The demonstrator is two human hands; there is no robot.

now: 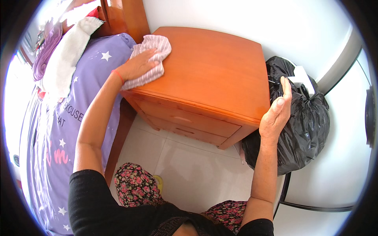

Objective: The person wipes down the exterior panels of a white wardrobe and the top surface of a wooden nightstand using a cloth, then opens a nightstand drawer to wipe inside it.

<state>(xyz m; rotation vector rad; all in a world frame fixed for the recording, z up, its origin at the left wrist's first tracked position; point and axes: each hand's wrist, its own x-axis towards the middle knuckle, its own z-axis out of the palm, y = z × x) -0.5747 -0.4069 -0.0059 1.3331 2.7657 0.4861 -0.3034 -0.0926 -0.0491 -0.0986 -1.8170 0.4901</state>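
My left hand [140,65] lies on a pink and white striped cloth [161,47], pressing it on the left edge of a wooden nightstand [212,70]. Part of the cloth is hidden under the palm, and its fingers do not clearly grip it. A thin red band circles that wrist. Near the nightstand's front right corner, my right hand [276,110] is raised on edge with the thumb up and holds nothing. Whether it touches the corner cannot be told. Two drawers [189,115] face me below the top.
A bed with a purple star-patterned sheet [97,70] adjoins the nightstand on the left, with a white cloth [63,62] on it. A full black plastic bag [307,129] with a white object [302,79] on top stands at the right. Tiled floor [183,165] lies in front.
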